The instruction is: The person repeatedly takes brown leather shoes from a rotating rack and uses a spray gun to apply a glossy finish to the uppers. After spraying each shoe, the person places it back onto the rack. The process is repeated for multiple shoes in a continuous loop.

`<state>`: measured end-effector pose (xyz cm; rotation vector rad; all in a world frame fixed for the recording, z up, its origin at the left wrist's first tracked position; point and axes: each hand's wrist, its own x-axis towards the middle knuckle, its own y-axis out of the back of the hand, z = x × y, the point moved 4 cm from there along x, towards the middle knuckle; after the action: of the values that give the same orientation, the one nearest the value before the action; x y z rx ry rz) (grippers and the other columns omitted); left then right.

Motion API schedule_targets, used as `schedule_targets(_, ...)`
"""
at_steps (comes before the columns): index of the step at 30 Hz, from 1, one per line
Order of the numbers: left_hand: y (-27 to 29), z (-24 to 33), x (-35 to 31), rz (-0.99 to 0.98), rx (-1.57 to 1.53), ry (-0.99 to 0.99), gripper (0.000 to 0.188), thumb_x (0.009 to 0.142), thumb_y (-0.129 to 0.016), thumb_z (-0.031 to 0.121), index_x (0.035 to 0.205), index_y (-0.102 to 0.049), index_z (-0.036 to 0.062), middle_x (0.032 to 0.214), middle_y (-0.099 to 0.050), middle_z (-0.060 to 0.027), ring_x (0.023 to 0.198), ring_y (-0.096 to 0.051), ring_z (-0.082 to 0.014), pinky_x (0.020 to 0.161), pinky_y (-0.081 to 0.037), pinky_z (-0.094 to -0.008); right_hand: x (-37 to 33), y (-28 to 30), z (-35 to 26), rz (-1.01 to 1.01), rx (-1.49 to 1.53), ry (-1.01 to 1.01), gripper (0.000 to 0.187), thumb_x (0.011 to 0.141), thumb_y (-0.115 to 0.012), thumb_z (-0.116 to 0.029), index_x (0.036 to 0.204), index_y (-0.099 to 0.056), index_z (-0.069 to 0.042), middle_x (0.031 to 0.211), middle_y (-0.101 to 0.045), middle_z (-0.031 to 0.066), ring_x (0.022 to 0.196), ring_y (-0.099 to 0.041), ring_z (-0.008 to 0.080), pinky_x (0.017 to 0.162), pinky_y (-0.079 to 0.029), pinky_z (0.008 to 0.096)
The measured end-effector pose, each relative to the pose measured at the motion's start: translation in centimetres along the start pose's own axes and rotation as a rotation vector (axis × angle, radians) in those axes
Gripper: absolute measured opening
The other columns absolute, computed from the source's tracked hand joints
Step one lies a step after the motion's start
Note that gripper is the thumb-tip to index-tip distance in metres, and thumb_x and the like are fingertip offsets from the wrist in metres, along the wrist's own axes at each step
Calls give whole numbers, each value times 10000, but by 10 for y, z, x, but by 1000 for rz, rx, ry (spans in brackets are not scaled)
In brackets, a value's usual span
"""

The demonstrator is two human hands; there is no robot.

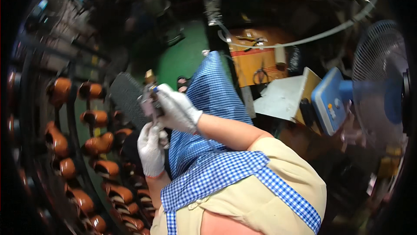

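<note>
Both my hands wear white gloves. My right hand [176, 110] is closed around a small grey metal tool [150, 100] with a brass-coloured tip, held up in front of my blue checked apron [208, 148]. Just below it, my left hand [151, 150] has its fingers curled near the tool's lower end; whether it grips anything is unclear. A dark shoe-like shape [130, 146] lies next to my left hand. A curved rack of several brown shoes [97, 143] runs along the left.
A blue-and-white standing fan [378, 91] is at the right. A cardboard box [256, 59] with scissors on it and a white board [280, 98] sit beyond the apron. A black mat [126, 96] lies on the green floor [184, 56]. A white hose [312, 37] arcs overhead.
</note>
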<state>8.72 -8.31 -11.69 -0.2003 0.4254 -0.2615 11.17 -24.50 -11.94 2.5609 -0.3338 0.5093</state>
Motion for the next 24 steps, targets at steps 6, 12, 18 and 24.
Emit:
schedule_targets(6,4,5,-2,-77,312,-119,230,1088,-609,229,1156,-694,26,839,-654,12,681,-560,-36,624,-462,-191,-8,4,12,-34,191,-111,371,848,-802,-120,1135,-591,-15,1015,-642,190,914,-689,386,768,-562,453)
schedule_targets(12,20,32,-16,215,1109,-853,381,742,-856,26,1102,-745,81,1126,-715,-98,1081,-656,-310,957,-543,-416,-26,-7,77,-142,-198,20,257,895,-766,-191,1057,-653,-27,1038,-663,176,924,-657,390,797,-557,453)
schedule_targets(18,33,14,-8,158,1175,-783,303,769,-839,13,1049,-757,95,1189,-689,-91,1170,-617,-299,1015,-519,-399,-36,-44,100,-283,-261,67,196,892,-741,-196,1021,-672,-66,963,-674,145,887,-687,347,766,-572,447)
schedule_targets(24,60,-1,-5,154,1089,-724,294,779,-795,-92,1024,-759,65,1245,-673,-92,1250,-599,-275,1079,-501,-385,-54,-82,123,-293,-267,76,261,909,-733,-293,1036,-652,-80,930,-647,129,848,-675,339,740,-570,447)
